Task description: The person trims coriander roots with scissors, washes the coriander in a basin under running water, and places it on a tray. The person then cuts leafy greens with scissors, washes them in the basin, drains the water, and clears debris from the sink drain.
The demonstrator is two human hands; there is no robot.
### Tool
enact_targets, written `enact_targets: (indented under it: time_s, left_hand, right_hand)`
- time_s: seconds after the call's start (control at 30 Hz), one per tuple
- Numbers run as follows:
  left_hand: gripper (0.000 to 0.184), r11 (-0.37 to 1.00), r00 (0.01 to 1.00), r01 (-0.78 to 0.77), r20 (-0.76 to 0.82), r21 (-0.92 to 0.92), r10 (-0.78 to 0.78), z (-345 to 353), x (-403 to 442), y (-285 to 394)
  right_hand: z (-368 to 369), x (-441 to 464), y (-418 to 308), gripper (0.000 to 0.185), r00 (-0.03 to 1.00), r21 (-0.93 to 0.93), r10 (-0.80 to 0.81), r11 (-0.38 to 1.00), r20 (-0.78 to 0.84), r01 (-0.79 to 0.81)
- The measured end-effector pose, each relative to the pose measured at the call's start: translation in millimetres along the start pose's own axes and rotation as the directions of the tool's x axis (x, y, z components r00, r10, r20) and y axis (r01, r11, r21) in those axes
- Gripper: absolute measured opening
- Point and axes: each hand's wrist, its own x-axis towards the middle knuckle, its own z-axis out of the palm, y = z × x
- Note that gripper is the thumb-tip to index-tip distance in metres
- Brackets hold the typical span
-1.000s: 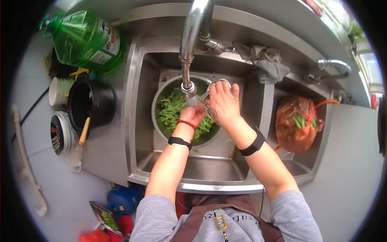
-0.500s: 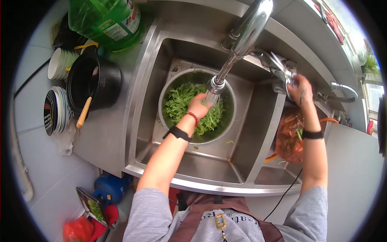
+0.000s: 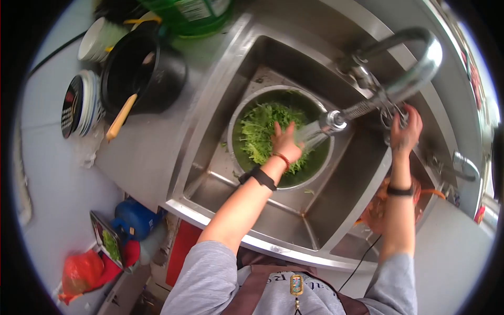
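Note:
Leafy greens (image 3: 257,134) lie in a round metal basin (image 3: 237,163) in the large sink bowl. My left hand (image 3: 286,143) is over the greens, fingers spread and touching the leaves. Water streams from the spring faucet's spray head (image 3: 333,122) down beside this hand into the basin. On the right, my right hand (image 3: 407,131) is at the ledge behind the sink, its fingers curled on what look like metal scissors (image 3: 387,116). The faucet partly covers them, and blur hides their blades.
An orange-red plastic bag (image 3: 375,210) sits in the smaller right bowl, partly behind my right forearm. On the left counter stand a black pot (image 3: 170,86), stacked plates (image 3: 89,105), bowls (image 3: 100,39) and a green jug (image 3: 202,21). A blue container (image 3: 134,218) is below.
The view has shifted and turned. The faucet's spray head has swung right, off my left hand. My left fingers have spread over the greens; my right hand stays at the metal scissors.

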Motion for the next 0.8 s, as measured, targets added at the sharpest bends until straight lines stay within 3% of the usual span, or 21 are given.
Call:
enact_targets:
  time_s: [0.07,0.1,0.13,0.17,0.2,0.23,0.27,0.3,0.33,0.37,0.4,0.43,0.47,0.53,0.57,0.6,0.67,0.77,0.8]
  left_hand:
    - [0.069,0.996,0.992,-0.076,-0.098,0.039,0.080,-10.0,-16.1,16.1]
    - [0.066,0.977,0.963,-0.204,-0.194,-0.067,0.188,-4.7,-14.9,13.9]
    - [0.063,0.947,0.943,-0.273,-0.240,-0.171,0.229,1.5,-14.5,14.5]
    - [0.057,0.958,0.984,-0.167,-0.104,-0.234,0.146,-6.5,-15.1,21.6]
    - [0.051,0.957,0.997,-0.056,0.039,-0.286,0.070,-21.0,-16.6,33.0]
    - [0.038,0.902,0.984,-0.040,0.138,-0.429,0.109,-38.7,-17.4,32.3]
    - [0.027,0.958,0.988,-0.134,0.046,-0.252,0.150,-42.3,-11.2,20.1]
    - [0.025,0.932,0.962,-0.272,-0.081,-0.238,0.261,-49.9,-9.9,2.8]
    - [0.024,0.891,0.909,-0.405,-0.196,-0.207,0.368,-62.3,-10.8,-16.7]
    - [0.024,0.912,0.924,-0.355,-0.224,-0.205,0.310,-83.5,-11.9,-30.2]
    - [0.024,0.930,0.935,-0.303,-0.251,-0.207,0.249,-104.8,-14.0,-43.4]
    - [0.026,0.959,0.886,-0.278,-0.401,-0.059,0.232,-117.3,-14.3,-63.8]
    - [0.028,0.970,0.801,-0.228,-0.550,0.087,0.237,-123.4,-9.0,-84.3]
    - [0.030,0.984,0.923,0.125,-0.348,-0.125,-0.162,-101.3,15.2,-143.6]
    - [0.037,0.968,0.948,0.200,-0.221,-0.154,-0.231,-97.7,13.5,-140.4]
    - [0.045,0.970,0.909,0.236,-0.340,-0.061,-0.242,-94.5,-3.6,-117.3]
    - [0.050,0.963,0.920,0.231,-0.291,-0.140,-0.263,-89.2,-13.4,-115.0]
    - [0.052,0.760,0.994,0.103,0.034,-0.642,-0.106,-78.2,-16.1,-141.7]
    - [0.054,0.827,0.978,0.202,0.068,-0.525,-0.196,-82.9,-13.3,-145.9]
  right_hand:
    - [-6.2,-25.5,-56.8,0.018,0.940,0.335,0.294,0.880,0.172,-0.337]
    - [1.1,-41.6,-87.3,0.017,0.748,0.589,0.464,0.465,0.474,-0.661]
    - [11.3,-59.4,-117.5,0.016,0.481,0.561,0.407,-0.098,0.777,-0.822]
    - [24.9,-72.9,-147.9,0.018,0.298,0.414,0.298,-0.492,0.907,-0.766]
    - [37.7,-81.8,-170.5,0.020,0.147,0.177,0.111,-0.792,0.983,-0.584]
    - [49.3,-84.4,-182.8,0.023,0.108,0.165,0.126,-0.798,0.986,-0.579]
    - [59.1,-87.8,-190.7,0.027,0.061,0.157,0.148,-0.806,0.987,-0.571]
    - [66.2,-92.5,-185.1,0.031,0.179,0.083,-0.022,-0.827,0.984,-0.556]
    - [65.6,-90.0,-183.7,0.030,0.180,0.025,-0.092,-0.830,0.979,-0.558]
    - [60.8,-99.0,-188.4,0.036,0.295,0.262,0.029,-0.547,0.955,-0.795]
    - [54.2,-108.2,-192.6,0.041,0.433,0.441,0.084,-0.152,0.897,-0.884]
    - [50.1,-129.3,-188.1,0.049,0.514,0.508,-0.054,0.270,0.856,-0.818]
    - [46.5,-154.6,-183.4,0.057,0.531,0.541,-0.229,0.624,0.816,-0.563]
    - [23.9,-189.1,-196.0,0.065,0.378,0.659,-0.567,0.730,0.732,-0.180]
    - [14.7,-202.9,-199.7,0.061,0.377,0.654,-0.597,0.755,0.708,-0.032]
    - [13.3,-213.8,-203.6,0.057,0.376,0.637,-0.628,0.762,0.681,0.117]
    - [30.1,-239.3,-189.1,0.050,0.129,0.367,-0.357,0.928,0.925,-0.064]
    - [22.1,-249.5,-153.9,0.025,0.263,0.440,-0.434,0.897,0.862,0.037]
    - [17.8,-248.6,-141.8,0.022,0.269,0.440,-0.439,0.896,0.857,0.057]
